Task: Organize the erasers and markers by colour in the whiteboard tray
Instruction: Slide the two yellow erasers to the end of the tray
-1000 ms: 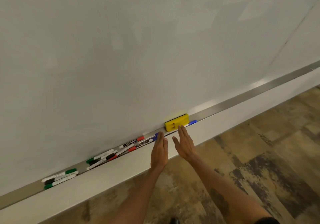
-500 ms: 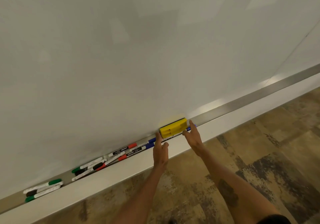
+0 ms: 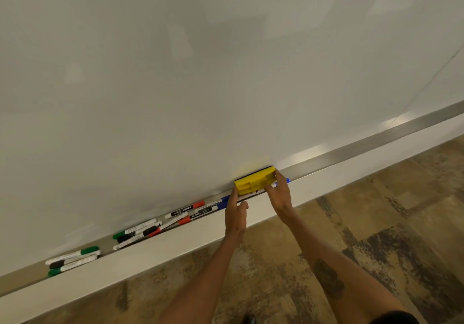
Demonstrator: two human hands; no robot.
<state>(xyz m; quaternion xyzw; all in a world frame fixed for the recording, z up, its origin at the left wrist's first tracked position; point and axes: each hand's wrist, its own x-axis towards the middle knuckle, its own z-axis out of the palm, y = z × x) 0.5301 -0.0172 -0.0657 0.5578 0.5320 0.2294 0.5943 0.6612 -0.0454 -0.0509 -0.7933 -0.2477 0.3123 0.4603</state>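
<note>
A yellow eraser (image 3: 254,180) stands in the whiteboard tray (image 3: 351,149), leaning against the board. My right hand (image 3: 280,194) grips its right end, fingers on top and thumb in front. The fingertips of my left hand (image 3: 234,214) touch the eraser's left end, with the thumb held apart. A blue marker (image 3: 287,180) lies under the eraser, its cap showing past my right hand. Left of my hands lie another blue marker (image 3: 221,204), red markers (image 3: 187,209), and a mixed heap of green, black and red markers (image 3: 136,232).
A separate group of green and black markers (image 3: 72,261) lies at the tray's far left. The whiteboard (image 3: 226,72) rises behind the tray. A white ledge (image 3: 150,251) runs in front of it, above a patterned brown floor (image 3: 376,223).
Both hands have moved from the ledge up onto the yellow eraser, the right closing on its right end and the left reaching its left end. The view has shifted slightly.
</note>
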